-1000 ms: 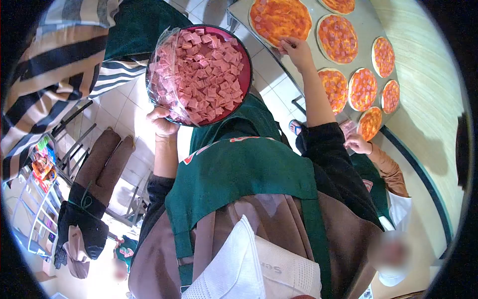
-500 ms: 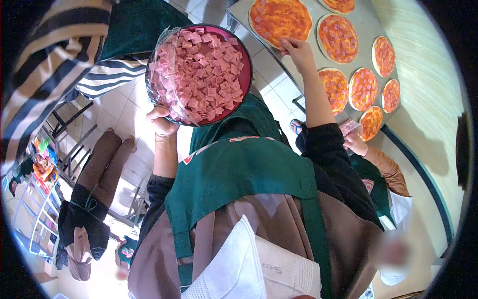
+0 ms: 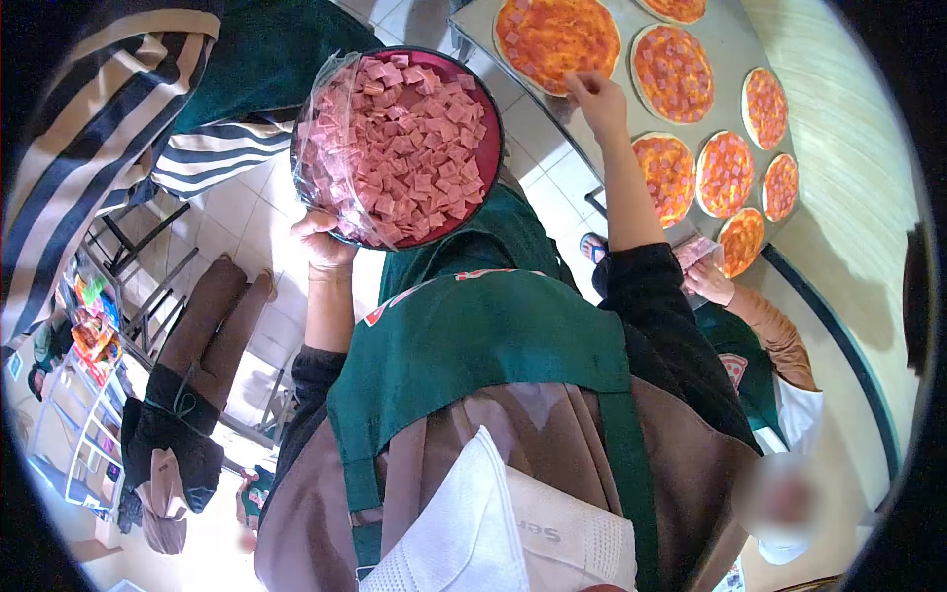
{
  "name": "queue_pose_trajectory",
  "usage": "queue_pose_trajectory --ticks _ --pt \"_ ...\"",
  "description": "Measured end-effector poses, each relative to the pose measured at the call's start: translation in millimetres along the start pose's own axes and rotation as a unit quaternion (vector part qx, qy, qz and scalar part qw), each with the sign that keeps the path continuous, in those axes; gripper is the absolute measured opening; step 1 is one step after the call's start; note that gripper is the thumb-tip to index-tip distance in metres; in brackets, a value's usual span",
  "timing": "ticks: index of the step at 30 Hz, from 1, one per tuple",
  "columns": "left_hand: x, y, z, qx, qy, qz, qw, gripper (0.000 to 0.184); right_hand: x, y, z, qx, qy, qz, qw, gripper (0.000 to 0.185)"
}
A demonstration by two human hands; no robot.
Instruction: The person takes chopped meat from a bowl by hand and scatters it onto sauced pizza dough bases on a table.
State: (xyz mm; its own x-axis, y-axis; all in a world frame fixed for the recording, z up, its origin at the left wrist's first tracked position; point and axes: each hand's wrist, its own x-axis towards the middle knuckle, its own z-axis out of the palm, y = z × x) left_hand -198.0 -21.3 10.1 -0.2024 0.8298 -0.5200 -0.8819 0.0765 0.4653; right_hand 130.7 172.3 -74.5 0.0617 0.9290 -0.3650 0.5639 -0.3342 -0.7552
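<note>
My left hand (image 3: pixel 324 241) grips the near rim of a round bowl (image 3: pixel 492 187), dark outside and red inside. Small square pieces of pink ham (image 3: pixel 419 148) fill much of it, and clear plastic wrap (image 3: pixel 326 148) covers its left side. Over the near edge of a large sauced pizza (image 3: pixel 552 44) is my right hand (image 3: pixel 600 107), its fingers pinched together and pointing down. Whatever lies between those fingertips is too small or hidden to make out. A few ham pieces lie on that pizza near its top.
Several more pizzas, most dotted with ham, such as this one (image 3: pixel 673 74), lie on the metal table (image 3: pixel 617 118). Beyond the table's near end a co-worker's hand (image 3: pixel 708 281) holds a container of ham. Someone in striped sleeves (image 3: pixel 109 148) stands close left; another person (image 3: pixel 178 395) is farther back.
My right hand has shifted slightly right along the pizza's edge, fingers still pinched. The bowl stays in my left hand, nearly unmoved. The striped sleeve at left has moved a little.
</note>
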Motion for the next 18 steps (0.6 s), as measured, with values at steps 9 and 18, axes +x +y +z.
queue_pose_trajectory --ticks 9,18 --pt "0 0 7 -0.012 -0.013 -0.014 1.0 0.075 0 22 0 -0.044 0.018 -0.062 0.997 0.019" --pt "6 -2 19 -0.007 -0.007 -0.018 1.0 0.074 -10 -6 -8 -0.126 0.076 -0.053 0.988 0.019"
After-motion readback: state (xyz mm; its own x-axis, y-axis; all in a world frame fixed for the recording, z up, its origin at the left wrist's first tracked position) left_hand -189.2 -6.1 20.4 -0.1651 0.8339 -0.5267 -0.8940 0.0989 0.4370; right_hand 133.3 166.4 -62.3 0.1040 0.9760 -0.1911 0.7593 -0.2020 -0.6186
